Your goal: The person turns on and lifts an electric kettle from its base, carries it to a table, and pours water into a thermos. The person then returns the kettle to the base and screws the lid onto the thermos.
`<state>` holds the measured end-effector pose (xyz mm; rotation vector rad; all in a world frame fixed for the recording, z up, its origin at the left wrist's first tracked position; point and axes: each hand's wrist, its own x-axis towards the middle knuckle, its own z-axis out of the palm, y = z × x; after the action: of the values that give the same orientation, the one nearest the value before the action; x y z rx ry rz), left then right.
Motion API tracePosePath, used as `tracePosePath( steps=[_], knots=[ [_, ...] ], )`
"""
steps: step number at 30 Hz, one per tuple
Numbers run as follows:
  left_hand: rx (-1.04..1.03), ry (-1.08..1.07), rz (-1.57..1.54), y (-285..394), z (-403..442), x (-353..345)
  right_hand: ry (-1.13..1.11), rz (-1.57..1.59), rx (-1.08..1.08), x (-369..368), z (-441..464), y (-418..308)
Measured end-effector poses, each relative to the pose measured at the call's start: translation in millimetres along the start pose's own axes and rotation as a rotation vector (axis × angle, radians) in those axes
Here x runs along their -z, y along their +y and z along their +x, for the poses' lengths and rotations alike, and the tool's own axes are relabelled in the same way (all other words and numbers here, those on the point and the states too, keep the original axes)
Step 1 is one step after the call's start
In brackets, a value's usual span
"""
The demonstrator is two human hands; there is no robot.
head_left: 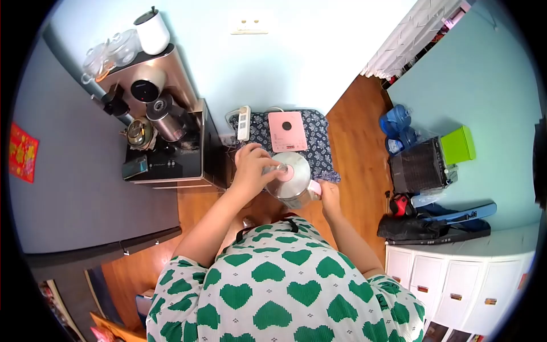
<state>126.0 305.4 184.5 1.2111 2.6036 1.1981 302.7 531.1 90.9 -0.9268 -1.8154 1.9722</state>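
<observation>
As seen from the head camera, looking down over a heart-patterned top [270, 285]: at centre, glass pot [295, 201] with round metal lid [301, 165] over its mouth, in front of the torso and at the near side of a small bench [318, 134]; contact between pot and bench not to be told from this angle. Right grip [330, 196] closed round the pink handle [315, 187] on the pot's right side. Left grip [253, 168] narrow, reaching over the lid from the left, fingertips and thumb closed on the pink knob [286, 174]. On the bench, patterned dark cloth; beyond the pot, pink hot plate [289, 128] with dark round centre; left of the plate, white power strip [244, 123]. Farther left, on a dark cabinet [191, 165], metal kettle [170, 124] and glass teapot [138, 134]. Well apart at right, on wooden floor [356, 154], blue water bottles [397, 121] near a bright green bin [457, 145].
</observation>
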Motion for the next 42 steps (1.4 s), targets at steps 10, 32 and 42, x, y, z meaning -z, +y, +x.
tracePosePath(
  steps=[10, 32, 42],
  knots=[
    [0.060, 0.094, 0.012, -16, 70, -26, -0.092, -0.049, -0.044, 4, 109, -8],
    [0.436, 0.310, 0.179, -90, 249, -130, -0.411, -0.126, -0.210, -33, 392, -4],
    [0.445, 0.304, 0.126, -73, 246, -146, -0.461, -0.244, -0.142, -2, 402, 35]
  ],
)
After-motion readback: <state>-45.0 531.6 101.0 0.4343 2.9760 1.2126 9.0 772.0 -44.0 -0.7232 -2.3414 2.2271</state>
